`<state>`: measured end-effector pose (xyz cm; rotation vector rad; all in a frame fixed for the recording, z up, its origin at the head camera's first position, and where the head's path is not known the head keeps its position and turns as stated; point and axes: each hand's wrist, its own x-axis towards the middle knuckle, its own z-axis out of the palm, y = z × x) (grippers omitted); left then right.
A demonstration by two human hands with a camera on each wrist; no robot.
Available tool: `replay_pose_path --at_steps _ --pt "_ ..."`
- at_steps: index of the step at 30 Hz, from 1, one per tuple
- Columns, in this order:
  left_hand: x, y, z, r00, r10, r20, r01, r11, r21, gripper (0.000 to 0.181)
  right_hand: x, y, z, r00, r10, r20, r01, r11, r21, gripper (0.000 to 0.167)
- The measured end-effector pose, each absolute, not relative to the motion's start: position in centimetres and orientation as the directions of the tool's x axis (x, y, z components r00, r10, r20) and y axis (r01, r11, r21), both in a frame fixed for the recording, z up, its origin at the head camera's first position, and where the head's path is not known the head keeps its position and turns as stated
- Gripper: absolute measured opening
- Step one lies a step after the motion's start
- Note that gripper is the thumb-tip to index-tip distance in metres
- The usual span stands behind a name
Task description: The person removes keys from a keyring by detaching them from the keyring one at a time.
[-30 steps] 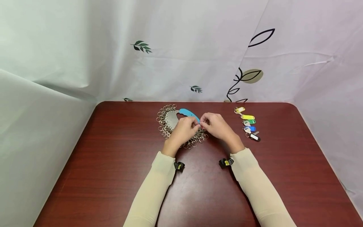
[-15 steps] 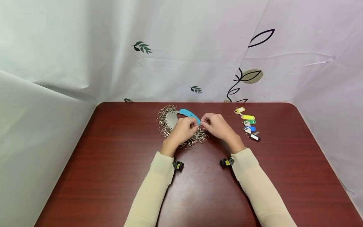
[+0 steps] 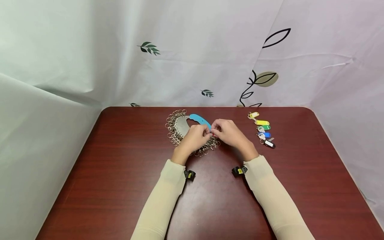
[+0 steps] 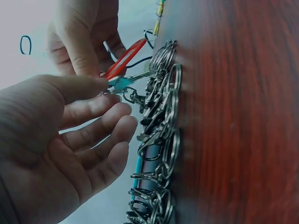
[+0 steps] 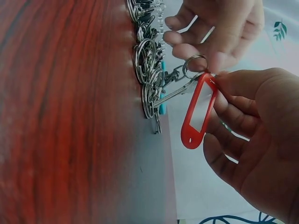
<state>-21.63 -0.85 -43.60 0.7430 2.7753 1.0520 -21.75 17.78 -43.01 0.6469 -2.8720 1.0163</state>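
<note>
In the head view, my left hand (image 3: 195, 137) and right hand (image 3: 230, 134) meet over a key holder with a metal plate (image 3: 181, 126) and a blue handle (image 3: 199, 119). Clips with split rings (image 4: 172, 98) crowd its rim. Between thumb and index finger, the left hand pinches a small key ring (image 5: 193, 56). The right hand grips the ringed end of a red key tag (image 5: 188, 125), as the right wrist view shows. A silver key (image 5: 174, 96) hangs beside that tag, near a holder clip (image 5: 172, 77). Fingertips hide part of the ring.
To the right lie several tagged keys in a column: a pale yellow tag (image 3: 254, 114), a yellow one (image 3: 262, 122), a green one (image 3: 264, 127), a blue one (image 3: 265, 135) and a black one (image 3: 269, 143). A white curtain (image 3: 180, 76) stands behind the table (image 3: 120, 186).
Both hands stay at the same spot on the holder, with only slight finger shifts. The key holder and the loose tagged keys have not moved.
</note>
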Motion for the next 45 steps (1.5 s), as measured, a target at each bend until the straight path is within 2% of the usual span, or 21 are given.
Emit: replay_pose_path --at_steps 5,11,22,27,33,41,45 --pt "-21.7 -0.9 -43.7 -0.888 0.455 0.069 0.388 0.658 0.645 0.02 -21.8 17.7 -42.9 -0.916 -0.372 0.151 -0.386 0.711 -0.588 0.007" --pt "-21.8 -1.3 -43.4 -0.891 0.451 0.041 0.352 0.632 0.69 0.013 -21.9 17.8 -43.1 -0.92 -0.361 0.155 -0.382 0.726 -0.572 0.007" --pt "-21.8 -1.5 -43.0 -0.885 0.463 0.046 0.363 0.625 0.691 0.008 -22.0 18.5 -42.9 -0.931 -0.339 0.134 -0.351 0.736 -0.579 0.007" --pt "-21.6 -0.8 -43.0 -0.862 0.505 0.053 0.395 0.601 0.695 0.002 -21.9 19.4 -42.4 -0.938 -0.313 0.147 -0.338 0.736 -0.587 0.008" --pt "-21.4 -0.4 -42.8 -0.833 0.552 0.037 0.423 0.591 0.687 0.013 -22.0 20.3 -42.0 -0.939 -0.297 0.171 -0.34 0.741 -0.579 0.01" --pt "-21.4 -1.4 -42.2 -0.869 0.491 0.058 0.394 0.615 0.683 0.02 -21.9 21.5 -41.3 -0.941 -0.301 0.157 -0.336 0.766 -0.549 0.008" --pt "-21.4 -2.2 -41.7 -0.879 0.475 0.05 0.392 0.658 0.643 0.026 -21.6 22.7 -41.0 -0.939 -0.311 0.145 -0.34 0.791 -0.509 0.007"
